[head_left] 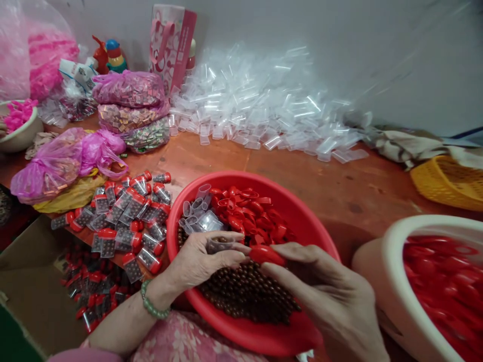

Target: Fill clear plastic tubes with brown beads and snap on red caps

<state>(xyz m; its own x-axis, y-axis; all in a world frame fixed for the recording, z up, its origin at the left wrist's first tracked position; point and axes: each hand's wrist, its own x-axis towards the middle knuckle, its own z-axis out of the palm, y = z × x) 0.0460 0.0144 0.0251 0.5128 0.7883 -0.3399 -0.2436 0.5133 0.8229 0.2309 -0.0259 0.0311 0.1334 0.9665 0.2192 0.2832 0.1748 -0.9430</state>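
My left hand [206, 259] is closed around a clear plastic case [220, 245], its open end facing up and dark beads showing inside. Between the thumb and fingers of my right hand [328, 286] is a glossy red cap [267, 255], close beside the left fingertips. Both hands are over a red basin [234, 176]. Dark brown beads [249, 294] fill its near side, clear empty cases [204, 216] lie at its far left, and loose red caps [252, 213] at its far right.
Filled red-capped cases [132, 211] lie left of the basin, above a cardboard box [30, 276] holding more. Clear cases [264, 110] are heaped against the wall. A white tub [388, 251] of red caps and a yellow basket [445, 183] stand right; pink bags [130, 88] sit left.
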